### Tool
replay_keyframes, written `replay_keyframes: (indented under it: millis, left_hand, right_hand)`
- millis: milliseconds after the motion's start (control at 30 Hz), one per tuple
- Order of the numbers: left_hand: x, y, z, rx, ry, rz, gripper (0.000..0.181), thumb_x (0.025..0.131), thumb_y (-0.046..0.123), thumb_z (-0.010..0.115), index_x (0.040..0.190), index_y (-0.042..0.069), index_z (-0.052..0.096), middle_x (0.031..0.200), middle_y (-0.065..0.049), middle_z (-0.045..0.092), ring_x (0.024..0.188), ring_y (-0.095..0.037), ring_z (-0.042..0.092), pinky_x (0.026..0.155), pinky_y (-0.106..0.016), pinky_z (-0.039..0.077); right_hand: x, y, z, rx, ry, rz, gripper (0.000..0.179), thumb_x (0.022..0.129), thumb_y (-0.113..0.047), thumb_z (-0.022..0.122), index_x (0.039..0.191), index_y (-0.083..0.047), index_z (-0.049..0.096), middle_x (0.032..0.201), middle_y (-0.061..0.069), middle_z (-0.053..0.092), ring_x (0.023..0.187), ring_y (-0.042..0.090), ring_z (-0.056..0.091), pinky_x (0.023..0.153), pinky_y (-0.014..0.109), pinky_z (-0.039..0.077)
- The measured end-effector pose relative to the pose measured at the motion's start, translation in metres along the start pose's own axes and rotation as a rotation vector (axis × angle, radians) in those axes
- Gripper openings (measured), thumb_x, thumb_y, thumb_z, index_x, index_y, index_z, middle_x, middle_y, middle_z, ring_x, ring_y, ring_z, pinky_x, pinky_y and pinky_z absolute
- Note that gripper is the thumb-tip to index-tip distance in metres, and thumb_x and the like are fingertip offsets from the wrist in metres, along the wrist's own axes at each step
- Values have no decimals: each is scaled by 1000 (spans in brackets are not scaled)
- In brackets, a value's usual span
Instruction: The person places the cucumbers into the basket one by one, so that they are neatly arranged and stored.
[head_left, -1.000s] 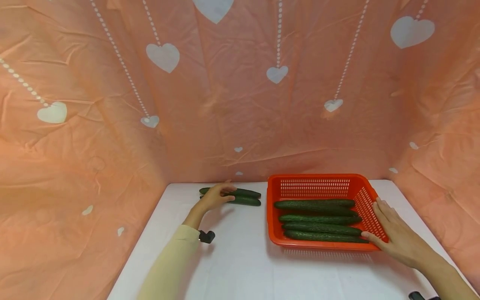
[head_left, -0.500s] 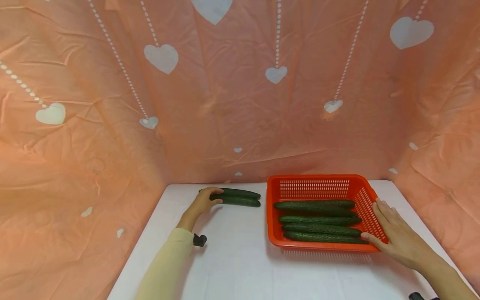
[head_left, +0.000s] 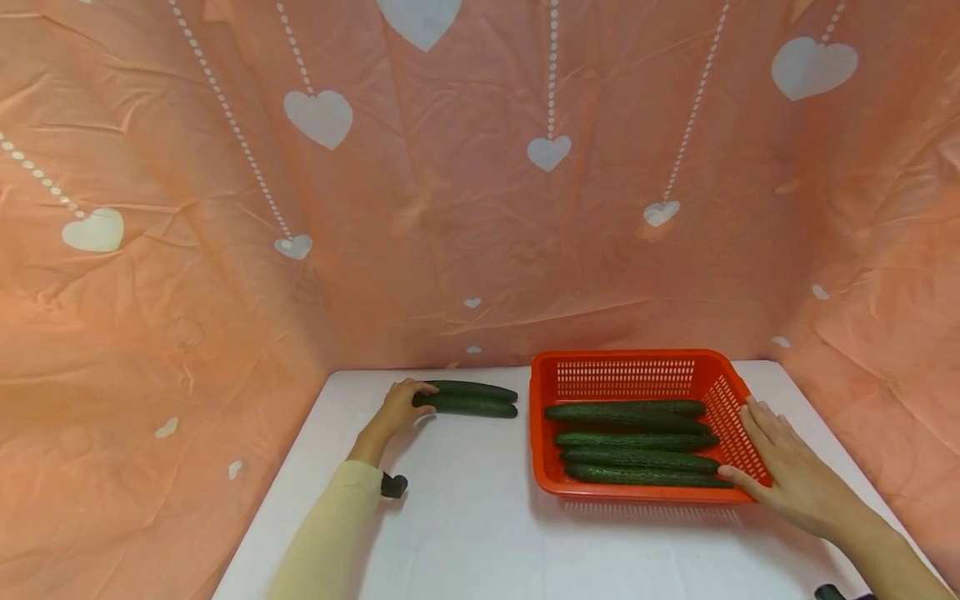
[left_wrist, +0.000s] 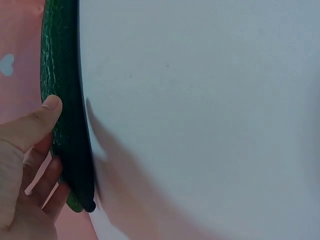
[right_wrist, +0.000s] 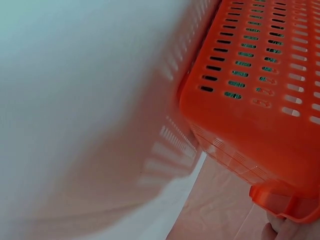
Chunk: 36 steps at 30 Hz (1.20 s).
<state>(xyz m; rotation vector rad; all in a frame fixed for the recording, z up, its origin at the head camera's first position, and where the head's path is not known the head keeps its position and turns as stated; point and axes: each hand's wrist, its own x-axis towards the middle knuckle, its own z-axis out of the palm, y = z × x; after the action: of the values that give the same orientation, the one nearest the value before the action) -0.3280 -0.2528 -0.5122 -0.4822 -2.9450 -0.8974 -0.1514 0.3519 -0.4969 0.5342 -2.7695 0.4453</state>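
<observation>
Two dark green cucumbers (head_left: 476, 406) lie side by side on the white table at the back, left of the basket. My left hand (head_left: 401, 407) holds their left end. In the left wrist view, the thumb (left_wrist: 52, 103) presses one cucumber (left_wrist: 67, 100) while the fingers bend against the other side; the second cucumber (left_wrist: 75, 202) shows only as a tip. A red plastic basket (head_left: 585, 492) holds several cucumbers (head_left: 637, 440). Along its right rim rests my right hand (head_left: 795, 475), fingers straight, thumb over the front corner. The right wrist view shows little of that hand.
A white-covered table (head_left: 465, 533) carries everything. Orange cloth with white hearts (head_left: 450, 208) hangs close behind its back edge and at both sides. The basket's slotted wall (right_wrist: 240, 65) stands close to the right wrist.
My left hand has slid left along the two cucumbers to their left end, which now sit closer together. The right hand and the basket stay put.
</observation>
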Motion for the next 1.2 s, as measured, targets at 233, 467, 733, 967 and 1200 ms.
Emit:
replay_keyframes:
  millis: [233, 467, 733, 967, 1200]
  left_hand:
    - [-5, -5, 6, 20, 21, -7, 28, 91, 6, 85, 117, 6, 75, 121, -20, 66, 119, -43, 55, 109, -60, 42]
    - [-11, -5, 8, 50, 3, -17, 29, 90, 6, 86, 116, 7, 72, 122, -19, 67, 124, -45, 54, 112, -63, 39]
    - [-22, -5, 9, 83, 11, 29, 30, 90, 1, 84, 117, 6, 70, 123, -19, 66, 125, -43, 58, 112, -60, 44]
    - [-41, -3, 5, -14, 1, 30, 33, 91, 3, 84, 119, 9, 67, 127, -16, 71, 124, -38, 66, 108, -57, 52]
    - [-60, 3, -2, -64, 3, 74, 32, 93, 9, 84, 122, 5, 71, 124, -13, 73, 122, -37, 67, 108, -57, 51]
  right_hand:
    - [-2, 1, 1, 17, 3, 2, 97, 100, -41, 75, 163, 14, 26, 174, 32, 14, 166, 25, -7, 123, 16, -16]
    - [-3, 2, 0, 26, 7, 7, 98, 99, -42, 75, 163, 14, 26, 175, 31, 14, 167, 31, -3, 122, 15, -16]
    - [-1, 1, 0, 35, -12, 20, 98, 100, -42, 74, 164, 12, 23, 175, 31, 12, 167, 29, -6, 121, 14, -17]
    - [2, 1, -2, 41, -9, 13, 97, 100, -41, 75, 162, 14, 26, 173, 34, 16, 167, 30, -4, 123, 15, -16]
    - [3, 1, -3, 53, -9, 13, 97, 100, -40, 75, 162, 15, 25, 172, 35, 17, 166, 33, -2, 124, 17, -15]
